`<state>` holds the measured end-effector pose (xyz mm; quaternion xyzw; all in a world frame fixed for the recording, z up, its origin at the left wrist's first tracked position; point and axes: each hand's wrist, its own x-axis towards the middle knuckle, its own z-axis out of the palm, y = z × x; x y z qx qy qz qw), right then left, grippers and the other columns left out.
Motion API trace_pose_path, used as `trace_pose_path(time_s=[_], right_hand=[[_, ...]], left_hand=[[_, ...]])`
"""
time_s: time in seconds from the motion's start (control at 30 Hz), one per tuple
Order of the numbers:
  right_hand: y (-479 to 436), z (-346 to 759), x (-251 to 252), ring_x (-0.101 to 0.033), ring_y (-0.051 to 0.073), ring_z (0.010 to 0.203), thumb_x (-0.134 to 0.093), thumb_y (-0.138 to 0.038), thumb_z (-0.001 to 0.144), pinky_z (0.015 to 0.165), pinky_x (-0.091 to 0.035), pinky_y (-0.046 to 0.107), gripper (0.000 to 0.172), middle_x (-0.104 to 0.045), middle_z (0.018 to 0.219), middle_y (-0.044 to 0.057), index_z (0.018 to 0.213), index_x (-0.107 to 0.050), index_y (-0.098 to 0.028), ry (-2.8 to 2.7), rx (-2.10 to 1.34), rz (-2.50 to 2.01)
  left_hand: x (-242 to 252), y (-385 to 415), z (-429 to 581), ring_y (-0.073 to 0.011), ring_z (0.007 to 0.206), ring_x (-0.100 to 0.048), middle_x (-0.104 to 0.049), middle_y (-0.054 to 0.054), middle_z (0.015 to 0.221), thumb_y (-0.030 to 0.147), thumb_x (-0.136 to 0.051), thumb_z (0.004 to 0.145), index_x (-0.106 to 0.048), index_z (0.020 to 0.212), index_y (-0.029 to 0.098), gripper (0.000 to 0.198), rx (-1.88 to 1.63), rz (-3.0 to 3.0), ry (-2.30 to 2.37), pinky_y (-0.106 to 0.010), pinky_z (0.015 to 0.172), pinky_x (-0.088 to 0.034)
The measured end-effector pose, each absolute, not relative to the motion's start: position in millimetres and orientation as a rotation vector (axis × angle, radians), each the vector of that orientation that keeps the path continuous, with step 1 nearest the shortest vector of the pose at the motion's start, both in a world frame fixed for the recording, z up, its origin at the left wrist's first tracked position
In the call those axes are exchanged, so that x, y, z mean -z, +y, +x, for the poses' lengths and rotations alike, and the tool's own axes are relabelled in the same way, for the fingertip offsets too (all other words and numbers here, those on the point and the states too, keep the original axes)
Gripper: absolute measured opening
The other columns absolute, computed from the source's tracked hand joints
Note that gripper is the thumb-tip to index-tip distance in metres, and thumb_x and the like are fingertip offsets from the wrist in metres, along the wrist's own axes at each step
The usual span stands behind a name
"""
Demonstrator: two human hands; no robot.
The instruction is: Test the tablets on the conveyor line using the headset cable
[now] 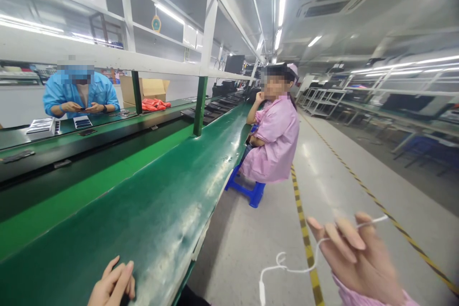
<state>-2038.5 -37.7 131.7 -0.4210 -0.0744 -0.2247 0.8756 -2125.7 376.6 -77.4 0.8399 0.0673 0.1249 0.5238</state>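
Note:
My right hand (358, 253), in a pink sleeve, is raised at the lower right over the floor. A thin white cord (304, 270) runs between its fingers; one end sticks out to the right, and the rest dangles to the left, ending in a thicker white piece. Near the bottom edge, my left hand (114, 284) is above the green tabletop (154, 210), its fingers loosely bent and spread, with nothing visible in them.
A person in pink (274, 138) sits on a blue stool (247, 189) beside the bench. Across the belt, a person in blue (81, 91) handles a small dark item. Green posts (200, 105) rise from the bench. A cardboard box (152, 89) and red bundles (155, 104) stand beyond.

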Motion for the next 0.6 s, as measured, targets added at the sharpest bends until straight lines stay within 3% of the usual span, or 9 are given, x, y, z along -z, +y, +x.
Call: trace_pose_path(time_s=[0.07, 0.23, 0.33, 0.47, 0.6], right_hand=[[-42, -2035, -129, -0.015, 0.001, 0.037, -0.094, -0.037, 0.056, 0.078, -0.054, 0.031, 0.039, -0.032, 0.050, -0.017, 0.081, -0.066, -0.029, -0.136, 0.462, -0.914], [-50, -1999, -100, -0.020, 0.003, 0.039, -0.073, -0.026, 0.084, 0.061, -0.049, 0.020, 0.013, -0.037, 0.051, -0.016, 0.085, -0.060, -0.025, 0.013, 0.443, -0.718], [-35, -1985, -71, -0.028, 0.003, 0.038, -0.068, -0.017, 0.085, 0.056, -0.047, 0.020, 0.019, -0.031, 0.048, -0.013, 0.073, -0.055, -0.022, 0.176, 0.219, -0.760], [2, -1988, -55, -0.029, 0.001, 0.037, -0.073, -0.020, 0.083, 0.056, -0.048, 0.022, 0.010, -0.032, 0.054, -0.013, 0.082, -0.063, -0.019, 0.167, -0.005, -0.830], [-4, -1998, -80, -0.023, 0.003, 0.037, -0.070, -0.027, 0.087, 0.063, -0.053, 0.024, 0.010, -0.028, 0.054, -0.013, 0.092, -0.063, -0.025, 0.050, 0.184, -0.865]], left_hand=[[81, 377, -2125, -0.0164, 0.071, -0.064, -0.056, 0.003, 0.055, 0.081, -0.030, 0.084, -0.057, 0.053, 0.022, 0.072, -0.345, 2.002, 0.133, -0.047, 0.124, -0.007], [79, 376, -2123, -0.0139, 0.062, -0.062, -0.056, 0.004, 0.055, 0.081, -0.028, 0.084, -0.053, 0.054, 0.022, 0.072, -0.309, 2.015, 0.077, -0.051, 0.123, -0.005], [75, 374, -2124, -0.0145, 0.063, -0.063, -0.055, 0.004, 0.054, 0.082, -0.026, 0.084, -0.052, 0.055, 0.022, 0.072, -0.297, 2.009, 0.082, -0.052, 0.123, -0.006], [78, 373, -2123, -0.0137, 0.059, -0.060, -0.056, 0.004, 0.054, 0.081, -0.024, 0.085, -0.052, 0.055, 0.021, 0.073, -0.288, 2.013, 0.077, -0.054, 0.124, -0.009], [79, 373, -2122, -0.0138, 0.060, -0.060, -0.059, 0.004, 0.056, 0.076, -0.024, 0.089, -0.052, 0.056, 0.022, 0.070, -0.261, 2.024, 0.056, -0.055, 0.124, -0.008]])
